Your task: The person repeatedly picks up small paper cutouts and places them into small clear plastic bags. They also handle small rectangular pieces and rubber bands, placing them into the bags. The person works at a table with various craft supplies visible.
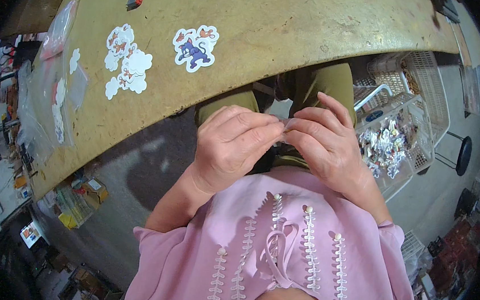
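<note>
My left hand [232, 145] and my right hand [325, 141] meet over my lap, below the table edge. Between their fingertips they pinch a small clear plastic piece [285, 125], thin and see-through; I cannot tell more about it. On the worn tan table [296, 29] lies a cartoon cat sticker [195, 47] in blue and white with orange shapes. To its left sits a pile of white cloud-shaped stickers [126, 63] with orange prints.
Clear plastic bags [50, 105] lie along the table's left end. A small dark and red object [133, 1] rests near the far edge. White plastic baskets [404, 130] with small wrapped items stand on the floor to my right. A black stool [464, 155] stands beyond them.
</note>
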`<state>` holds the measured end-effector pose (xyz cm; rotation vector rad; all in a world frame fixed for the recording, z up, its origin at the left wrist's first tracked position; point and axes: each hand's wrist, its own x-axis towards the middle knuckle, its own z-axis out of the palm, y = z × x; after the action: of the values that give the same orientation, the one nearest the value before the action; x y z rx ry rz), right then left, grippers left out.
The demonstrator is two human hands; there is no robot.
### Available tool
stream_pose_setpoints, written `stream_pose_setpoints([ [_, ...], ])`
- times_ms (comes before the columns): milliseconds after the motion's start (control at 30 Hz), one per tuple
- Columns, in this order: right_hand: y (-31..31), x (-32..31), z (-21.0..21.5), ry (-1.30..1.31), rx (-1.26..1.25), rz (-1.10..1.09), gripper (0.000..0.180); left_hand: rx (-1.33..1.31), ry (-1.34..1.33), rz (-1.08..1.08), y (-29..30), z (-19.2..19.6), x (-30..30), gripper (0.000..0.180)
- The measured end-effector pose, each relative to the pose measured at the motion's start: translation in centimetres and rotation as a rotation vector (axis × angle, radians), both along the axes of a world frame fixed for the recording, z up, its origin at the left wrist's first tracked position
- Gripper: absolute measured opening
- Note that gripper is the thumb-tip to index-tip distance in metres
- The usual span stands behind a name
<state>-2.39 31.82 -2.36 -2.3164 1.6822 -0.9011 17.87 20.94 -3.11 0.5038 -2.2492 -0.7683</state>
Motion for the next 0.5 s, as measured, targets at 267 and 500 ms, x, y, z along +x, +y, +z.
stream_pose_setpoints([
  [267, 0.1, -0.2, -0.7, -0.007, -0.087, -0.002, 0.019, 0.162, 0.061, -0.037, -0.2, -0.6, -0.2, 0.020],
  [500, 0.1, -0.6, 0.3, -0.094, -0.150, -0.059, 0.028, 0.186, 0.059, -0.050, 0.1, -0.4, -0.3, 0.018],
])
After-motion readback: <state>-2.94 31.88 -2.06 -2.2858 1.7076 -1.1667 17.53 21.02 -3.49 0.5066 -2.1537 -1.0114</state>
